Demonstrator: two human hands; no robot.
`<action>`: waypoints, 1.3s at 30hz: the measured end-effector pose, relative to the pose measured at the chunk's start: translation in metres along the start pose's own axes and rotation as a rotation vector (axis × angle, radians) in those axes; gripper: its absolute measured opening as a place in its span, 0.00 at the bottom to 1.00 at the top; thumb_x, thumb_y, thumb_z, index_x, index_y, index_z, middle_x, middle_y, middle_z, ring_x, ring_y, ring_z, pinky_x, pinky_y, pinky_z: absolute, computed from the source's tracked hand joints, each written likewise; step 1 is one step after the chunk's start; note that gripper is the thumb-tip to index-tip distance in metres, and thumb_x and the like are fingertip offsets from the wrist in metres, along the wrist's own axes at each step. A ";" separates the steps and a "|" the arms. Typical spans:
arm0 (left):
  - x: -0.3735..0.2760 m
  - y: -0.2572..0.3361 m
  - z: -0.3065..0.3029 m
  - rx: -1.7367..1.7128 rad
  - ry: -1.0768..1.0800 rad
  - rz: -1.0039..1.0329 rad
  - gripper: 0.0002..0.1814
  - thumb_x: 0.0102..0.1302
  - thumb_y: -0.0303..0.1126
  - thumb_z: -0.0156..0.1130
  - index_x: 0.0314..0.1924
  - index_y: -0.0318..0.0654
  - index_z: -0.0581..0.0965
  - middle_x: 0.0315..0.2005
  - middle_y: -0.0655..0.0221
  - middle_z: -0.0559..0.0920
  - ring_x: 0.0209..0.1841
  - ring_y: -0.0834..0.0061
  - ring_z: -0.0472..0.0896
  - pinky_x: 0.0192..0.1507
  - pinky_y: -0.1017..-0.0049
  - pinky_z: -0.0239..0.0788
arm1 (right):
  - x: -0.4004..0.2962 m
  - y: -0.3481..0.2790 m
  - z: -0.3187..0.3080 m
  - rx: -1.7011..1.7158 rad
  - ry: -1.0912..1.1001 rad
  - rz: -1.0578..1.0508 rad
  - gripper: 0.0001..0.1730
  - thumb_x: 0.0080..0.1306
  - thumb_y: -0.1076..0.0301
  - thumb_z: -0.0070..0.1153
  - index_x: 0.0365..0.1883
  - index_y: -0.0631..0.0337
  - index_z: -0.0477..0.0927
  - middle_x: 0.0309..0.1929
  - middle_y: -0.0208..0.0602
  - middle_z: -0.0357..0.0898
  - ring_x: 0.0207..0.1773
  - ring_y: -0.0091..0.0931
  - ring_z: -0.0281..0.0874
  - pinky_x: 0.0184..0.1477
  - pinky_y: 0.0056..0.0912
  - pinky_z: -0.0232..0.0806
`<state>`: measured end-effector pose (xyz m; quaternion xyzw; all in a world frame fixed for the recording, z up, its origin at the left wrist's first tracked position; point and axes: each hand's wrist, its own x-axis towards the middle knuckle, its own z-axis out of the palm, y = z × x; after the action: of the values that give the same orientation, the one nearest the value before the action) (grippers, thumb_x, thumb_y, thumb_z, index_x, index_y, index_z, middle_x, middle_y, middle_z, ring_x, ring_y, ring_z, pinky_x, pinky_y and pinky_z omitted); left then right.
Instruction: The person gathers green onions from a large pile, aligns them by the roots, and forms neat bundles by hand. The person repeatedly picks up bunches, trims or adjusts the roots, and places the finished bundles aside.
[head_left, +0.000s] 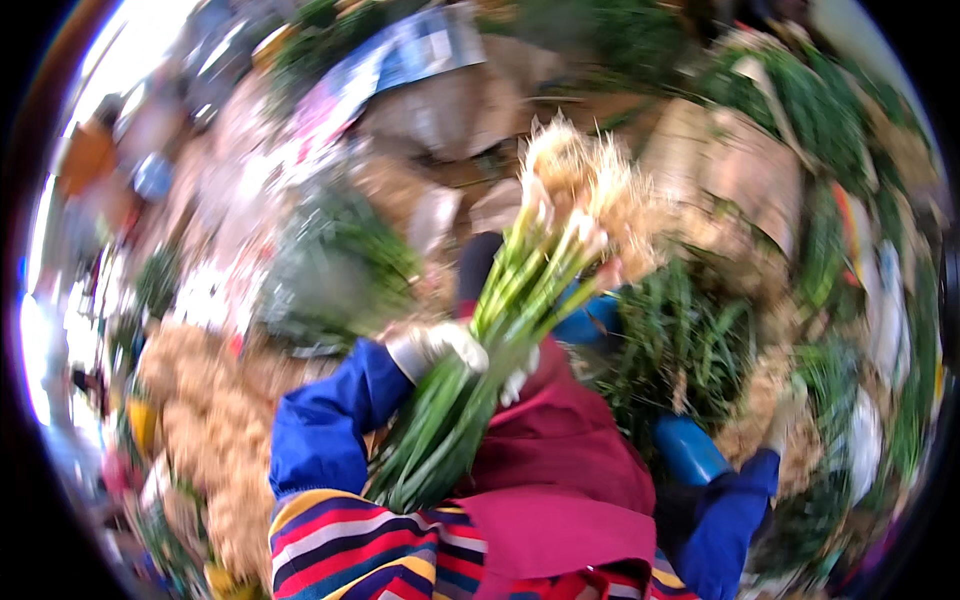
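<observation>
My left hand, in a whitish glove below a blue sleeve, is closed around a bunch of green onions. The pale, hairy roots point away from me and the dark green leaves trail down towards my striped sleeve, over a maroon apron. My right hand, also gloved, reaches out at the lower right, beside pale onion roots and green leaves. It is blurred, so its fingers and anything in them cannot be made out.
A plastic-wrapped bundle of green onions lies left of centre. Loose leaves and a blue object are at the right. Roots of many onions line the lower left. Brown sacks and more onions lie farther off.
</observation>
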<state>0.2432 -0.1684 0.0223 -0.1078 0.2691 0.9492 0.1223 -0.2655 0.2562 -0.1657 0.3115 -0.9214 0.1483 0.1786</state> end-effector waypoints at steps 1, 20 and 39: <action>-0.033 0.017 -0.009 0.130 0.111 -0.030 0.39 0.43 0.31 0.71 0.56 0.26 0.67 0.39 0.51 0.81 0.42 0.57 0.82 0.47 0.62 0.74 | -0.020 0.022 0.027 0.327 0.021 0.117 0.11 0.68 0.67 0.46 0.42 0.62 0.76 0.36 0.47 0.79 0.38 0.38 0.78 0.39 0.35 0.69; -0.225 0.099 -0.259 2.916 0.799 -0.381 0.09 0.59 0.28 0.54 0.38 0.55 0.72 0.30 0.78 0.74 0.39 0.76 0.76 0.50 0.74 0.62 | 0.002 -0.108 -0.026 -0.188 -0.423 -0.275 0.12 0.64 0.69 0.43 0.39 0.66 0.76 0.37 0.54 0.78 0.43 0.46 0.74 0.46 0.41 0.66; -0.171 0.048 -0.437 1.997 1.090 -1.249 0.27 0.71 0.43 0.43 0.68 0.50 0.57 0.67 0.65 0.61 0.69 0.60 0.57 0.68 0.53 0.44 | -0.007 -0.203 -0.081 -0.257 -1.094 -0.042 0.16 0.64 0.55 0.46 0.43 0.51 0.81 0.40 0.44 0.82 0.45 0.42 0.79 0.49 0.44 0.70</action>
<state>0.4514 -0.4722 -0.2720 -0.4470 0.7755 -0.0436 0.4437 -0.1138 0.1363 -0.0636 0.3373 -0.8840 -0.1518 -0.2859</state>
